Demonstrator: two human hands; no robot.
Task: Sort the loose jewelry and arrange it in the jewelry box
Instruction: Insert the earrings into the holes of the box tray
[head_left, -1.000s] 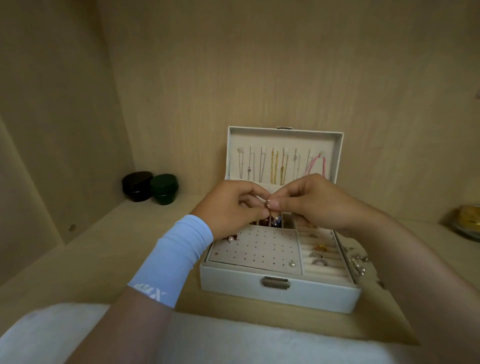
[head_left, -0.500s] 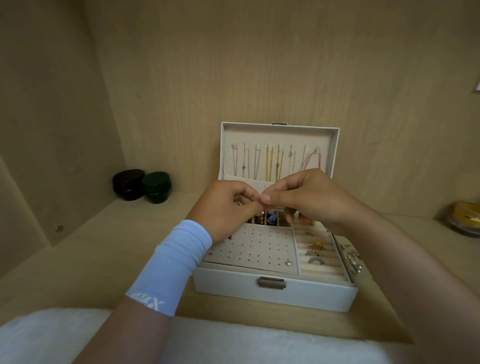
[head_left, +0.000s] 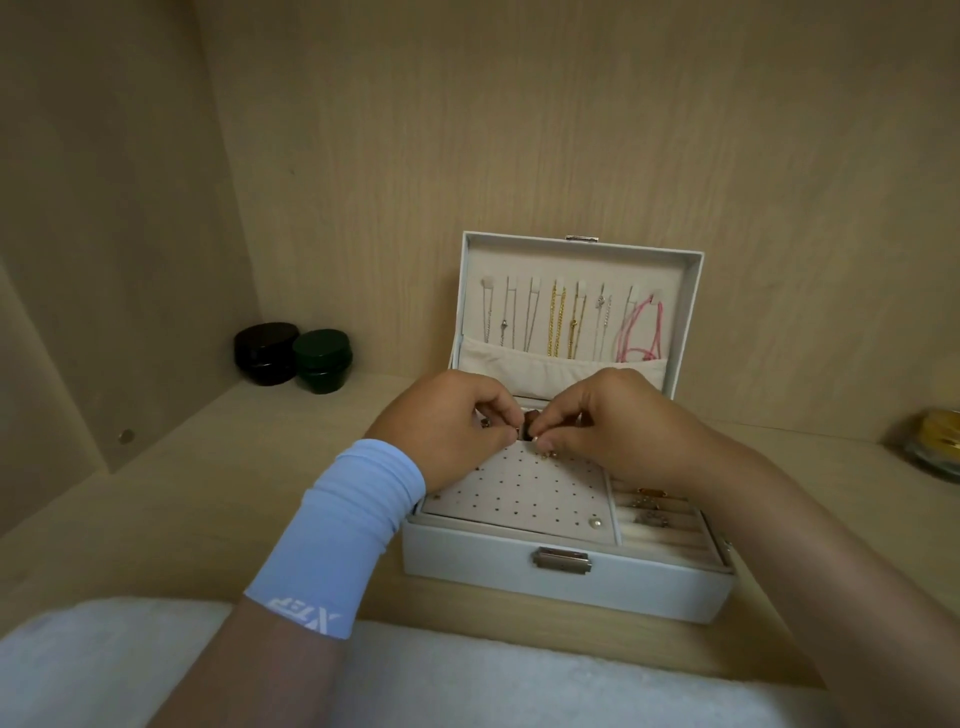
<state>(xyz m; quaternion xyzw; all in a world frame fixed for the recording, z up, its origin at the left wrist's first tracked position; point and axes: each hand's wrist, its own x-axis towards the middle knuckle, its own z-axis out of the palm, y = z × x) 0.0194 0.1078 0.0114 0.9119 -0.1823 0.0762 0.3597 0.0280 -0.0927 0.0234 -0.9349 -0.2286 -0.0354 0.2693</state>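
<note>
A white jewelry box (head_left: 566, 582) stands open on the shelf, its lid upright with several chains (head_left: 561, 325) and a pink cord (head_left: 641, 332) hanging inside. My left hand (head_left: 447, 421) and my right hand (head_left: 618, 426) meet over the back edge of the perforated earring panel (head_left: 524, 493), fingertips together, pinching a tiny earring (head_left: 535, 439) that is mostly hidden. A small gold piece (head_left: 548, 455) sits on the panel just below the fingertips. A pearl stud (head_left: 596, 524) sits at the panel's front right. Rings (head_left: 649, 506) lie in the slots on the right.
Two dark round lidded jars (head_left: 293, 358) stand at the back left corner of the wooden shelf. A yellowish object (head_left: 935, 447) sits at the far right edge. White fluffy fabric (head_left: 156, 670) lies along the front. Wooden walls close in behind and to the left.
Both hands have dropped lower, from in front of the lid pocket down to the back edge of the earring panel, still pinched together. The view has shifted slightly.
</note>
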